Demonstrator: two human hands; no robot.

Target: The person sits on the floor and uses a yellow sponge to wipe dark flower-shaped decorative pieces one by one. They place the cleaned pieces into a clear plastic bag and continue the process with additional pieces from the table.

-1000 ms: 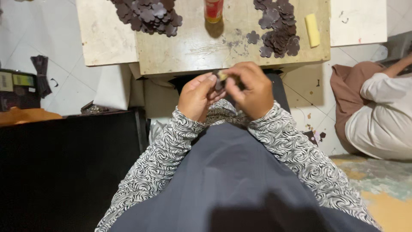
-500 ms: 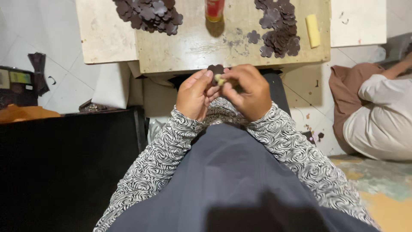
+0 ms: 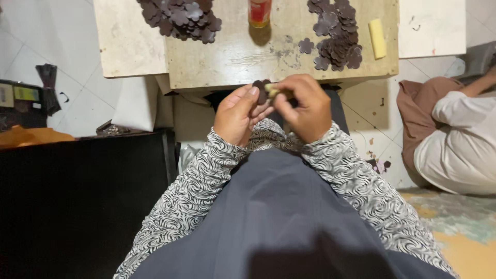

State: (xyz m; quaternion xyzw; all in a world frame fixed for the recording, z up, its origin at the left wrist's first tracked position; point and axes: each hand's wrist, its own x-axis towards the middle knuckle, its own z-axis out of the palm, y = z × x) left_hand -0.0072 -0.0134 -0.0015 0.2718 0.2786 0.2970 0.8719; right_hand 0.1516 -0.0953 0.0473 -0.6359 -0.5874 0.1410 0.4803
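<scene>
My left hand and my right hand meet in front of my chest, just below the edge of a low wooden board. Between the fingertips I pinch a small dark brown flower-shaped cutout together with a small pale yellowish piece. The left fingers hold the cutout; the right thumb and fingers press on the pale piece. Both sleeves have a black-and-white swirl print. What the right palm holds is hidden.
On the board lie two heaps of dark flower cutouts, a single cutout, an orange-labelled bottle and a yellow block. Another person sits at right. A black surface fills the lower left.
Both hands have lifted slightly towards the board edge, and the dark cutout now shows above the fingertips.
</scene>
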